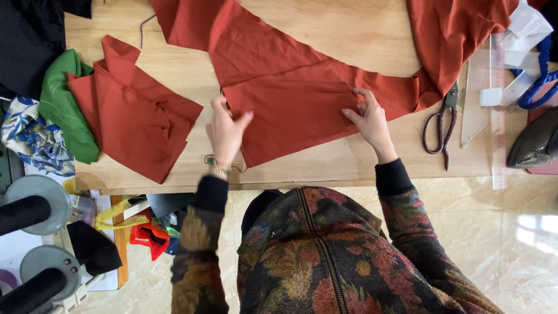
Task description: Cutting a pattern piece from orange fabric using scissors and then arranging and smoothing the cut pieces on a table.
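On the wooden bench (360, 23) — one rust-red cloth panel (290, 113), flat, at centre front. Left hand (225, 132) pinches the panel's left edge between thumb and fingers; right hand (369, 119) rests on its right part, fingers spread and pressing down. Behind it, a larger rust-red length of cloth (256, 40) runs across the bench. Left: a folded pile of red pieces (136, 119), beside green cloth (64, 107). Right: scissors (443, 125), a clear ruler (497, 110) — a dark iron (535, 142) at the edge.
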